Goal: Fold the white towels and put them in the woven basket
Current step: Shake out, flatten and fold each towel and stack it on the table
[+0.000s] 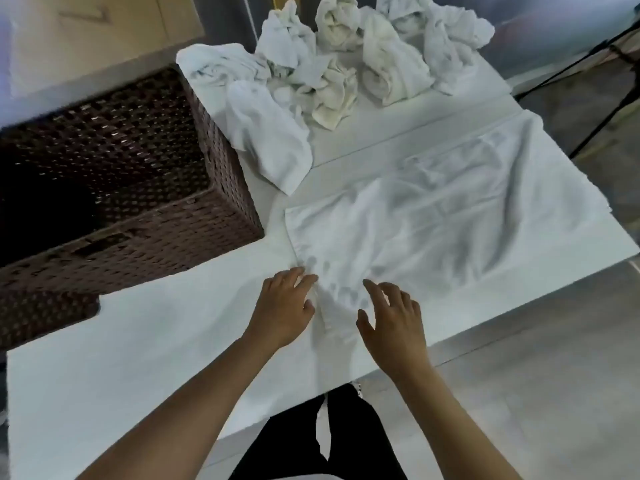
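A white towel [433,223] lies spread flat on the white table [145,341], reaching to the table's right edge. My left hand [284,306] lies at the towel's near left corner with fingers relaxed, touching the cloth. My right hand [391,320] hovers just right of it over the towel's near edge, fingers spread and loosely bent, holding nothing. A heap of crumpled white towels [332,64] sits at the far end of the table. The dark brown woven basket [221,161] stands at the left, its inside dark.
One loose towel [266,133] from the heap drapes beside the basket's right wall. A black tripod leg [609,109] stands on the floor at the far right. Wooden cabinets [86,26] are behind the basket. My dark trousers show below the table's near edge.
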A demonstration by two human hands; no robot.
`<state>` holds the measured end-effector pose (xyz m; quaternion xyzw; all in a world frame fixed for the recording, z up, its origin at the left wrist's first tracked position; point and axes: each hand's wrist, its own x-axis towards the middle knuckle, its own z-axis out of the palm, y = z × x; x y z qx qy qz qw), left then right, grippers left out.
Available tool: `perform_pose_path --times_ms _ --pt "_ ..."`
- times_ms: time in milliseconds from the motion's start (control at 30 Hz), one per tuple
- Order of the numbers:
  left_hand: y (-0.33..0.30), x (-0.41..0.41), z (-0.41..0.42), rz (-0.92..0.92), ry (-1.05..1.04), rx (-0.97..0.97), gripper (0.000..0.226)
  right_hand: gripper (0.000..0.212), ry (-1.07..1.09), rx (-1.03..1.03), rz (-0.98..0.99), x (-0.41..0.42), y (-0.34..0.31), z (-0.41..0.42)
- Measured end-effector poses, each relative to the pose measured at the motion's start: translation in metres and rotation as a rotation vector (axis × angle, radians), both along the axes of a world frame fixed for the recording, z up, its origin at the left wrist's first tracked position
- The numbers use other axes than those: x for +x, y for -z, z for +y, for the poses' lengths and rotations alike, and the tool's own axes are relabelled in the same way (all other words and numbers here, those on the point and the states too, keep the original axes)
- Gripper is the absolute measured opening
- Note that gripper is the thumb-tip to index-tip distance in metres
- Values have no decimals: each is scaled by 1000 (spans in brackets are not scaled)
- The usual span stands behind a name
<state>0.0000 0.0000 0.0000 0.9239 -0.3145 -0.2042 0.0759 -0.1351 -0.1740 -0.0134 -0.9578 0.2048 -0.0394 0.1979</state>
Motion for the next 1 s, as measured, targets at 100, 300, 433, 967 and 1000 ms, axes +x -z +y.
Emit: perform_pose_path --times_ms 100,300,433,967,1000 --pt "25 13 -6 45 72 59 57 48 -6 -10 33 3 25 13" --pt "70 16 3 95 175 168 72 40 -119 -32 172 4 69 42" --pt "82 8 19 64 203 164 87 57 -96 -81 259 6 77 57" --pt "52 10 20 459 -609 -369 42 23 147 162 -29 -18 26 64" --pt "46 16 12 587 -780 -414 35 27 174 197 -61 -18 18 62"
